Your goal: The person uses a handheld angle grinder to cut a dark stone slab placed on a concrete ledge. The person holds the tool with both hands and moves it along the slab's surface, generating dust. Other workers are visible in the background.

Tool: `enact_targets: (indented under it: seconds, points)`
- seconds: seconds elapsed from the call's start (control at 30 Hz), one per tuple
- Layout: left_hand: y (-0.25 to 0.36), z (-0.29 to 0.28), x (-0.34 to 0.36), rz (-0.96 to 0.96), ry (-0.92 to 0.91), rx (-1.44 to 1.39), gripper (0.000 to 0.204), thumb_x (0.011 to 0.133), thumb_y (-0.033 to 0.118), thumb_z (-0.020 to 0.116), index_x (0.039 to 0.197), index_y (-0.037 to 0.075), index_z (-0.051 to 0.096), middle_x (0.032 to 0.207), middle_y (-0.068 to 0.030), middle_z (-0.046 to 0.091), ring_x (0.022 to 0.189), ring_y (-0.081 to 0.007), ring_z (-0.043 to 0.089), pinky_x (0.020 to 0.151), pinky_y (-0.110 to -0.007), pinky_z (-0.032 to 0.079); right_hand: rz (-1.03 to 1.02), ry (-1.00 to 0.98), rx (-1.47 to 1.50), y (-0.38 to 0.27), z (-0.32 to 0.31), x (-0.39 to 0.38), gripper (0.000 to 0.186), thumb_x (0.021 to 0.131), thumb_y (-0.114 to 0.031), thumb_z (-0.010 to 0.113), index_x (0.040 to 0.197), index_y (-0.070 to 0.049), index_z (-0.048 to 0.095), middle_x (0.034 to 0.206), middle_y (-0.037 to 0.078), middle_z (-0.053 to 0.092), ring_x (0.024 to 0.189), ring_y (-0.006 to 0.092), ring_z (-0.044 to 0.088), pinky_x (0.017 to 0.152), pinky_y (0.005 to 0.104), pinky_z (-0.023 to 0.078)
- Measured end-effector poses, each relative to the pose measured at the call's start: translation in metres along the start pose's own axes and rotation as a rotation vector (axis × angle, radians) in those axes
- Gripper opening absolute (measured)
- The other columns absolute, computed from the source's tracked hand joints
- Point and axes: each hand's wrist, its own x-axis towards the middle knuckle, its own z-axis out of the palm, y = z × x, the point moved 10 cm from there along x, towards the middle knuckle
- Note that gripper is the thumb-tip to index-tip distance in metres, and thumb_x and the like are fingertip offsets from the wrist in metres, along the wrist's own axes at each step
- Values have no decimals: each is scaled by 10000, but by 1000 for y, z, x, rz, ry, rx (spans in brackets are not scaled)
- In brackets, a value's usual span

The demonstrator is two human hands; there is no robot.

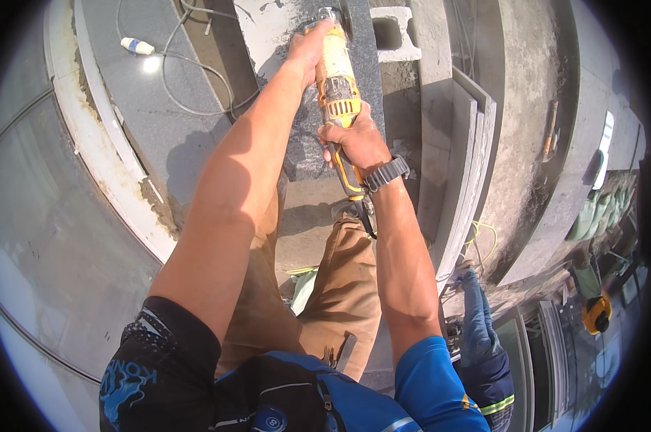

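Note:
Both my hands are closed around a yellow and black angle grinder [335, 79]. My left hand [308, 52] grips it near the head, at the top of the view. Further back, my right hand [359, 142] wraps the rear of the body, with a dark watch on that wrist. A disc shows partly at the grinder's far end, over a grey stone slab [307, 155] with whitish dust on its upper part. From the tool's near end a black cord runs down past my knee. Whether the disc touches the slab I cannot tell.
A grey cable [189, 111] with a white and blue connector [137, 47] lies at left on another slab. Right of my slab sits a hollow concrete block [395, 34]. Slabs stand on edge [464, 169] farther right. Two other people are at lower right, one in jeans [475, 317].

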Motion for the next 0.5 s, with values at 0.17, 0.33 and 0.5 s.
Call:
enact_targets:
  seconds: [0.17,0.33,0.5]
  points:
    - [-17,-4,-13,-48,50,68,442,1009,408,663,1111,-20,697,920,-130,740,735,-231,731,658,-411,632,-8,1,-7,13,-4,-9,698,822,17,758,1326,-26,277,830,125,648,544,205,652,445,347,554]
    - [-24,-6,-14,-48,56,55,439,1012,402,661,1104,-27,695,909,-133,739,710,-234,727,639,-411,630,-1,-5,-3,18,-3,-13,693,822,18,754,1325,-32,280,828,122,649,544,204,654,445,341,552]
    - [-28,-9,-19,-45,84,80,441,1010,394,667,1092,-40,685,907,-145,734,712,-239,729,633,-421,633,-2,-3,14,24,-5,-19,688,821,17,757,1317,-39,285,824,117,647,537,202,650,441,338,547]
